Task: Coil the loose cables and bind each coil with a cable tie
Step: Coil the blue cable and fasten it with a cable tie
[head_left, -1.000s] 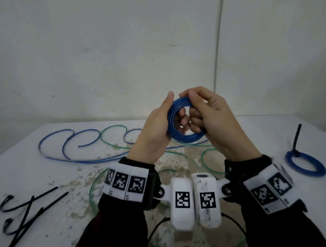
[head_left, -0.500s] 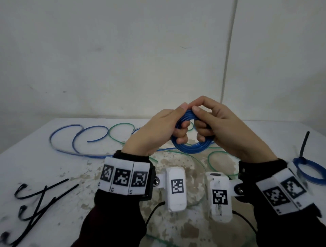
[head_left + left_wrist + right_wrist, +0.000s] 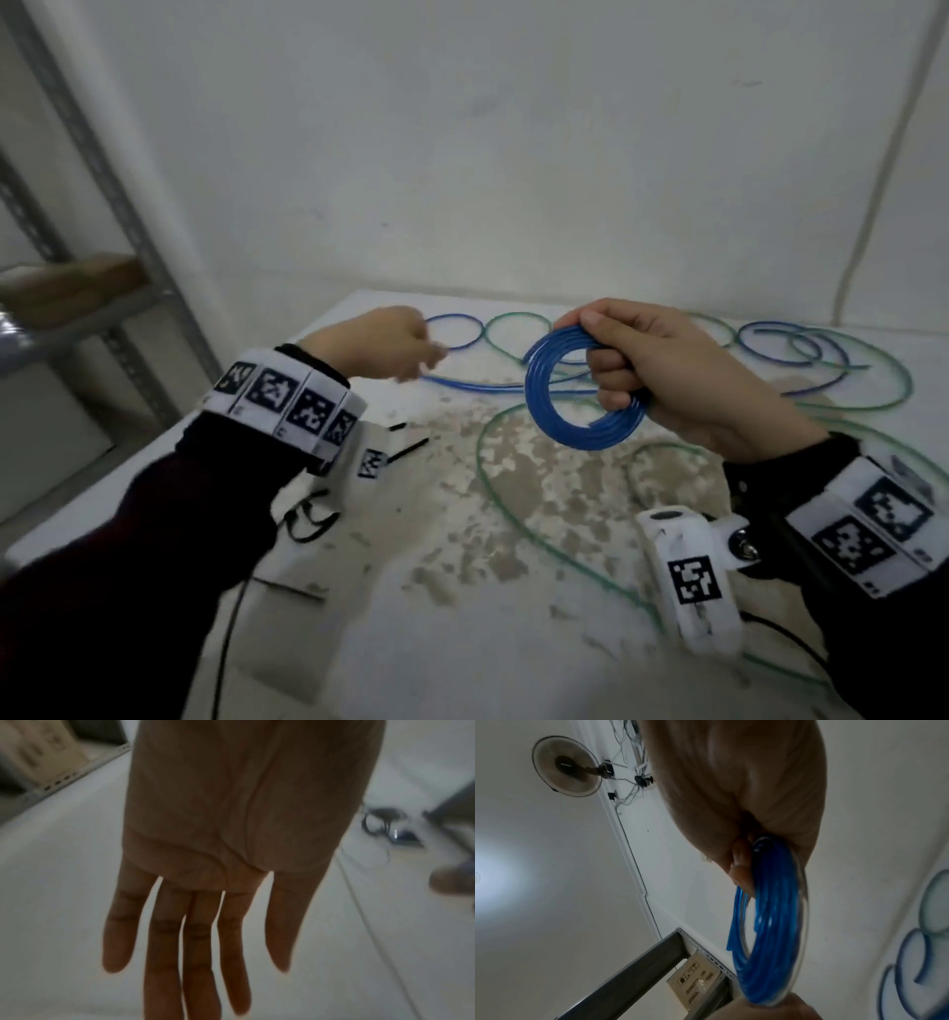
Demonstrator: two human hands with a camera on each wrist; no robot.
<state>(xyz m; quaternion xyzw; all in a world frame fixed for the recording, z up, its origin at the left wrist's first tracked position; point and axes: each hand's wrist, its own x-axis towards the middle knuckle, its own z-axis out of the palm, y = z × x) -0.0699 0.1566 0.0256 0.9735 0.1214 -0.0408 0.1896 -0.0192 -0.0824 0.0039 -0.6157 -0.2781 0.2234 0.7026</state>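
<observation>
My right hand point(image 3: 616, 360) grips a coil of blue cable point(image 3: 580, 395) above the middle of the white table point(image 3: 462, 642); fingers pass through its ring and the thumb presses on top. In the right wrist view the blue coil point(image 3: 767, 933) hangs from the curled fingers point(image 3: 741, 874). My left hand point(image 3: 421, 354) is apart from the coil, out to the left over the table, blurred. In the left wrist view its fingers point(image 3: 164, 953) are straight and spread, holding nothing. Black cable ties point(image 3: 405, 449) lie on the table under my left wrist.
Loose blue cable point(image 3: 785, 342) and green cable point(image 3: 513, 519) loop across the far and middle table. A grey metal shelf point(image 3: 118, 216) with a cardboard box point(image 3: 77, 280) stands at the left, past the table's edge. White walls close off the back.
My left hand has let go of the blue coil and swung out to the left. The right hand now holds the coil alone. The head view has turned left.
</observation>
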